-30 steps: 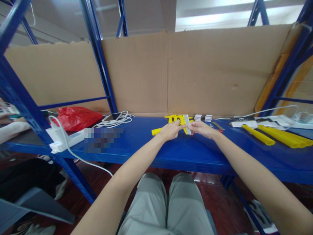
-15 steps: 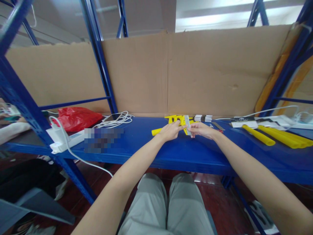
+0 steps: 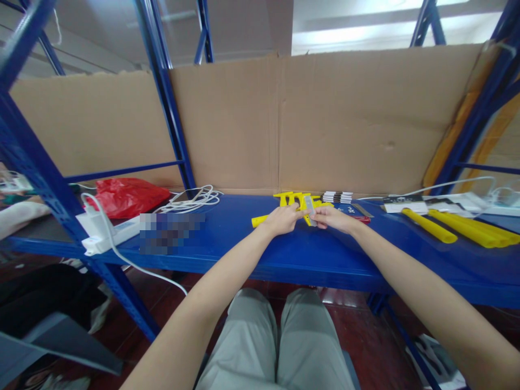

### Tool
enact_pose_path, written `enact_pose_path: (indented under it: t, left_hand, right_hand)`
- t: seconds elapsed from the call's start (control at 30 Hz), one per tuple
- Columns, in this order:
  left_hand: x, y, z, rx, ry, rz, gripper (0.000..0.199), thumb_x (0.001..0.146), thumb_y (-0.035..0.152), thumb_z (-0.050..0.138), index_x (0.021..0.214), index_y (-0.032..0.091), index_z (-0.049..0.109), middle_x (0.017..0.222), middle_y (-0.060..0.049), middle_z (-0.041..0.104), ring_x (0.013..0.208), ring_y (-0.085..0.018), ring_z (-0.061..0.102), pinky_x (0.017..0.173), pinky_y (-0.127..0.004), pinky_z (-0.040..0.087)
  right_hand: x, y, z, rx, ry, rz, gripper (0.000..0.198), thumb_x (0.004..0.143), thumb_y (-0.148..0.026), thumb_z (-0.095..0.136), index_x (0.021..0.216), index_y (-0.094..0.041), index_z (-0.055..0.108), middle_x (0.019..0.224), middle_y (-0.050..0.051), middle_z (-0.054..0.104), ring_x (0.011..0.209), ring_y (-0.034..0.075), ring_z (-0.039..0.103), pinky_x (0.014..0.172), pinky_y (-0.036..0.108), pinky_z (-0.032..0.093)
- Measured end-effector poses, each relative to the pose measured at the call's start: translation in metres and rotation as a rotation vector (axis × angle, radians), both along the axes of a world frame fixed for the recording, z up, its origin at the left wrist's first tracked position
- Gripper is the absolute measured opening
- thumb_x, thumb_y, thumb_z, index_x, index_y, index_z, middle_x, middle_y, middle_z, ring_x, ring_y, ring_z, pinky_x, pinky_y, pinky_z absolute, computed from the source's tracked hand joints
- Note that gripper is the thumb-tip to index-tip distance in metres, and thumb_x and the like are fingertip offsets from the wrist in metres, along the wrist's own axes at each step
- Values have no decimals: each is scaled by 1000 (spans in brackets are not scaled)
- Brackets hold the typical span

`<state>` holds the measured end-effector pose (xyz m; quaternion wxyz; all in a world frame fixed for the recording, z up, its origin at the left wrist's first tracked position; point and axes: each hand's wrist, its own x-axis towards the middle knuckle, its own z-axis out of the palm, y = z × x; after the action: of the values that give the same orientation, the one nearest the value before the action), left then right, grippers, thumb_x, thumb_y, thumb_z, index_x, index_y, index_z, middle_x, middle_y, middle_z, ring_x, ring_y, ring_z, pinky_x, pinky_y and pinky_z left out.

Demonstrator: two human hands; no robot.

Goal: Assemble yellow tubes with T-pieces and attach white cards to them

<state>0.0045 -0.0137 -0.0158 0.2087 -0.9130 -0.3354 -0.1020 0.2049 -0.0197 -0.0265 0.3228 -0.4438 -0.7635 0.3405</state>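
My left hand (image 3: 283,219) is closed around a yellow plastic tool with a tube-like handle (image 3: 259,221), whose end sticks out to the left under the wrist. The tool's other end shows beyond my fingertips, partly covered. My right hand (image 3: 330,218) pinches a thin pale grey rectangular plate (image 3: 310,207) between thumb and fingers. The plate stands tilted against the tool's yellow end, and my left fingertips reach its edge. Whether plate and tool are joined I cannot tell. Just behind my hands lie several yellow branched plastic pieces (image 3: 289,196).
Small white-and-black packs (image 3: 337,196) and a flat red-edged packet (image 3: 361,219) lie right of my hands. Yellow tubes (image 3: 430,225) rest farther right. On the left are a white power strip (image 3: 127,229), coiled white cable (image 3: 199,198) and a red bag (image 3: 129,196). Cardboard (image 3: 227,124) closes the back.
The grey plate has tilted slightly and shifted a little left. My right hand has moved slightly left with it, uncovering more of the red-edged packet. My left hand stays nearly still.
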Motion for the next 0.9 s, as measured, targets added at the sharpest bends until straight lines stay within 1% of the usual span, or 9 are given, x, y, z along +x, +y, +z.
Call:
enact_pose_path:
  t: [0.13, 0.23, 0.33, 0.43, 0.5, 0.57, 0.67, 0.8, 0.9]
  left_hand:
    - [0, 0, 1, -1, -24, 30, 55, 93, 12, 36, 144, 30, 42, 120, -11, 54, 104, -23, 61, 82, -33, 51]
    - [-1, 0, 1, -4, -39, 46, 56, 93, 11, 35, 146, 32, 39, 121, -11, 53, 102, -23, 62, 83, -33, 51]
    - [-1, 0, 1, -3, -47, 44, 55, 94, 12, 35, 145, 30, 41, 121, -12, 53, 101, -22, 62, 83, -34, 51]
    - [-1, 0, 1, -4, -51, 44, 52, 95, 14, 35, 144, 29, 43, 121, -12, 53, 99, -22, 62, 85, -35, 51]
    - [-1, 1, 1, -13, -52, 46, 51, 95, 15, 35, 144, 29, 44, 120, -12, 54, 99, -22, 63, 85, -34, 50]
    - [-1, 1, 1, -22, -52, 44, 50, 96, 17, 35, 143, 30, 44, 119, -12, 54, 99, -22, 63, 85, -34, 50]
    - [0, 1, 1, -26, -47, 25, 50, 96, 16, 36, 143, 31, 45, 117, -11, 56, 99, -22, 62, 84, -34, 51]
    - [0, 1, 2, -30, -33, 12, 51, 95, 16, 37, 143, 30, 45, 116, -11, 57, 99, -22, 62, 81, -32, 52]
    - [0, 0, 2, -33, -27, 9, 49, 96, 18, 36, 143, 31, 45, 117, -10, 58, 100, -23, 62, 80, -32, 51]
  right_hand:
    - [-2, -3, 2, 9, 42, -63, 38, 70, -55, 60, 62, -20, 50, 48, -5, 43, 44, 8, 35, 46, 24, 25]
    - [2, -1, 6, 77, 4, -120, 40, 74, -57, 57, 61, -20, 50, 48, -3, 45, 45, 9, 39, 47, 24, 29]
    - [15, 5, 9, 218, -52, -327, 37, 81, -51, 51, 59, -21, 49, 52, 0, 50, 50, 12, 46, 52, 26, 35]
    - [34, 12, 12, 392, -234, -585, 27, 85, -37, 48, 65, -20, 54, 66, 7, 63, 66, 19, 57, 62, 29, 41]
    - [44, 14, 13, 431, -335, -718, 24, 87, -31, 45, 74, -18, 61, 76, 11, 68, 75, 22, 61, 66, 30, 42]
    - [51, 16, 13, 423, -389, -812, 27, 88, -29, 42, 83, -17, 66, 84, 13, 71, 81, 24, 63, 69, 31, 44]
    - [56, 19, 12, 372, -447, -845, 26, 86, -26, 45, 88, -16, 69, 92, 14, 72, 86, 25, 65, 72, 31, 46]
    - [54, 21, 8, 314, -556, -777, 24, 83, -20, 49, 88, -16, 72, 97, 12, 74, 91, 25, 66, 77, 30, 48]
    - [48, 21, 6, 275, -639, -766, 28, 84, -20, 47, 92, -15, 73, 101, 13, 73, 96, 25, 67, 79, 29, 48]
